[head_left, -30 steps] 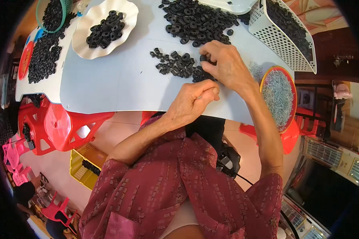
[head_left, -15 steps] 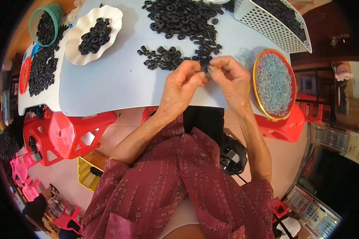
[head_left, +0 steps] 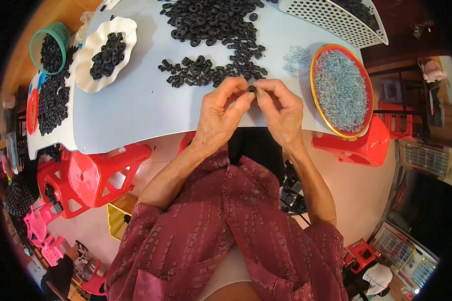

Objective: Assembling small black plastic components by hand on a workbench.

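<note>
A small black ring-shaped part (head_left: 251,89) is pinched between the fingertips of the left hand (head_left: 220,116) and the right hand (head_left: 281,113), held just above the near edge of the pale blue table (head_left: 135,110). Both hands are closed in a fine pinch on the part, thumbs and forefingers meeting around it; the remaining fingers are curled loosely.

Just beyond the fingertips a loose row of black parts (head_left: 201,71) is spread on the table, and a larger heap (head_left: 211,20) lies farther back. More of the same parts are seen on a white scalloped dish (head_left: 93,47) and in a green basket (head_left: 37,42) to the left. A round tray with a red and gold rim (head_left: 314,88), filled with small clear pieces, sits just right of the right hand, resting on a red stool (head_left: 356,145). A white perforated scoop (head_left: 336,15) is at the far right.

The part is judged light and stiff, likely moulded plastic or rubber, not fragile. Its smallness makes it easy to drop; a fingertip hold on the outer rim seems best, leaving the centre hole free. Whether anything is being fitted into it cannot be told.
</note>
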